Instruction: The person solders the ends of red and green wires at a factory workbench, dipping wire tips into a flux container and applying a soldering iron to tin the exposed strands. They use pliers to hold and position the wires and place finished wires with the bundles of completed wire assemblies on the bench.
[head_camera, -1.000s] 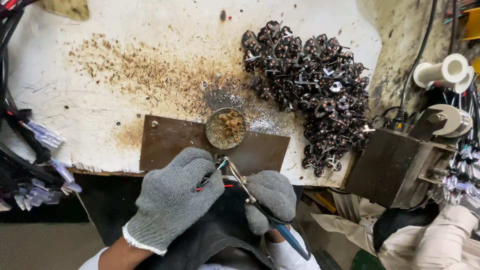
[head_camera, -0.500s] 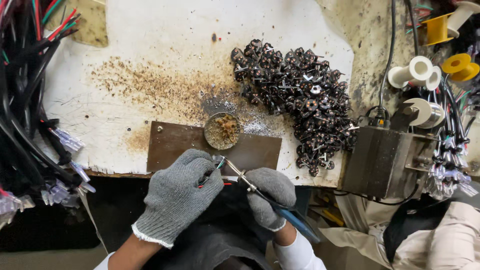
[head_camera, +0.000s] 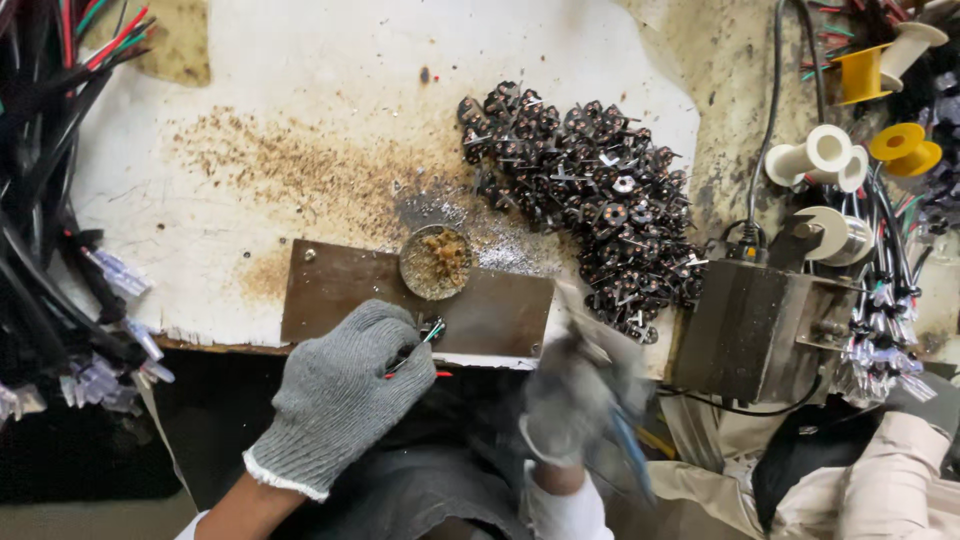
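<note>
My left hand (head_camera: 335, 395), in a grey knit glove, pinches a small dark part with red and green wires (head_camera: 428, 333) at the near edge of a brown metal plate (head_camera: 345, 300). My right hand (head_camera: 572, 400), also gloved, is blurred with motion to the right of it and grips a thin blue-handled tool (head_camera: 625, 440). A small round tin of brownish paste (head_camera: 436, 262) sits on the plate just above my left hand. A large heap of small dark wired parts (head_camera: 590, 195) lies on the stained white bench to the upper right.
Bundles of black, red and green cables (head_camera: 55, 180) hang along the left edge. A dark metal box (head_camera: 760, 325) stands at the right, with white spools (head_camera: 820, 155) and yellow spools (head_camera: 880, 75) behind it. Another person's beige sleeve (head_camera: 880, 480) shows at the lower right.
My right hand has swung away to the right with the tool, off the part in my left hand. My left hand has stayed at the plate's near edge.
</note>
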